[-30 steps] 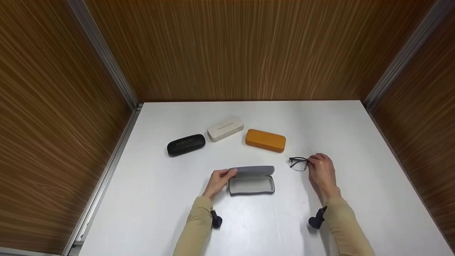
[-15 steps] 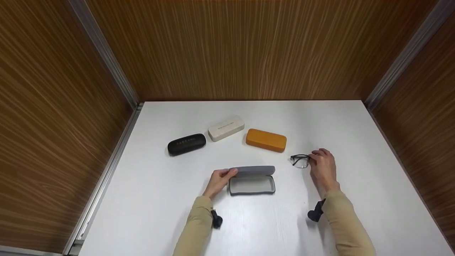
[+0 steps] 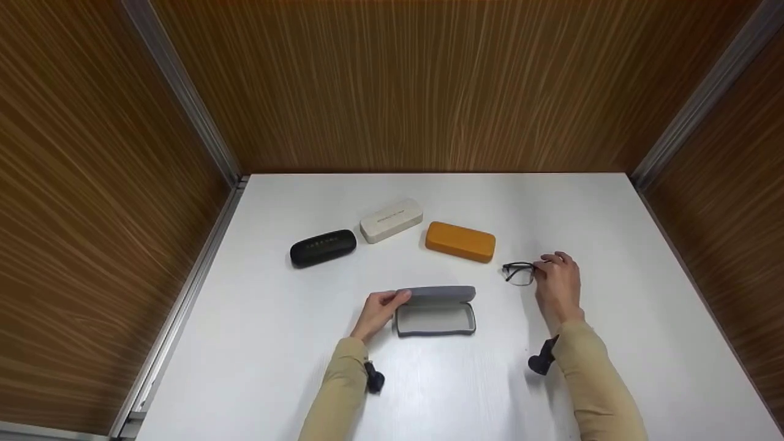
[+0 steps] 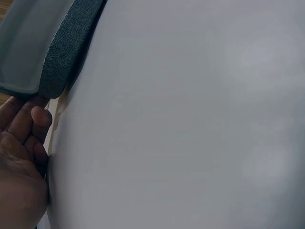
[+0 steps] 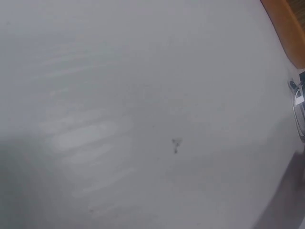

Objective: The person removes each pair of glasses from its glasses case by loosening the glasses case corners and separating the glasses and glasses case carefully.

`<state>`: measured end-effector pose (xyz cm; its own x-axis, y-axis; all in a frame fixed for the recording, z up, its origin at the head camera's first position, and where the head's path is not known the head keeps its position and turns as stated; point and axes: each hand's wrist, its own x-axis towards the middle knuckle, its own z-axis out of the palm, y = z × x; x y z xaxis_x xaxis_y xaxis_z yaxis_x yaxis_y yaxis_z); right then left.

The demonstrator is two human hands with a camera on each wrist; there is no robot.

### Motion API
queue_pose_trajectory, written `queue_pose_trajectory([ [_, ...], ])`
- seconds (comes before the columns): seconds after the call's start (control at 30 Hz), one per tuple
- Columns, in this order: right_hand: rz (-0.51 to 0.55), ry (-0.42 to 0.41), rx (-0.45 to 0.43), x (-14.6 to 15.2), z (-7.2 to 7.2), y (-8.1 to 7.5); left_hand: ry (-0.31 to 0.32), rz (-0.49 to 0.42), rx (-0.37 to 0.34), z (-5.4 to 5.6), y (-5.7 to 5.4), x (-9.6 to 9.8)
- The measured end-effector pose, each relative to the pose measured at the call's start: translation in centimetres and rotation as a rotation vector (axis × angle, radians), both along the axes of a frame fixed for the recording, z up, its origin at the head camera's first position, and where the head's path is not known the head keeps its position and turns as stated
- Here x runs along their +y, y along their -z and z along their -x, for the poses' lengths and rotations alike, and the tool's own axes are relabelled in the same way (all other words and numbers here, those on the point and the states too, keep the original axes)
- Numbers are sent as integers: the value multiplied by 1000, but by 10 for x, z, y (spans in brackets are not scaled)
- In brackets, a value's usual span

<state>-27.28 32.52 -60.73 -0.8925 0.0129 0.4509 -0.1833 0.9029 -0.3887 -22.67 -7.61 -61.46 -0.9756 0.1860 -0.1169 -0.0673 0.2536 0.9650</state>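
A grey glasses case (image 3: 436,318) lies with its lid raised and its pale inside showing, near the middle of the table. At the lid's left end, my left hand (image 3: 375,313) grips it with thumb and fingers. The left wrist view has the case (image 4: 66,52) at upper left, with the left hand (image 4: 21,167) below its end. To the right, my right hand (image 3: 558,288) pinches one end of a pair of dark-framed glasses (image 3: 520,274). Only part of the glasses (image 5: 299,102) enters the right wrist view, at its right edge.
Behind the grey case lie three shut glasses cases: a black one (image 3: 323,248), a cream one (image 3: 392,221) and an orange one (image 3: 460,241). The white table (image 3: 453,392) meets wood-grain panels (image 3: 429,86) at the back and sides.
My right hand and the glasses have moved slightly away from me, toward the back of the table. The left hand and the grey case have stayed put.
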Motion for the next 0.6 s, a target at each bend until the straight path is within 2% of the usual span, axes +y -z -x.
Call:
queue_pose_trajectory([
  [0.03,1,2,-3,0,0,0,-4,1,-3,3,7,0],
  [0.27,18,2,-20,0,0,-1,-10,-3,-28,3,5,1],
  [0.5,41,-14,-14,-2,-2,-2,-10,-10,0,2,5,0],
  [0.6,61,-28,-20,-6,-6,-2,-8,-5,-9,2,5,0],
])
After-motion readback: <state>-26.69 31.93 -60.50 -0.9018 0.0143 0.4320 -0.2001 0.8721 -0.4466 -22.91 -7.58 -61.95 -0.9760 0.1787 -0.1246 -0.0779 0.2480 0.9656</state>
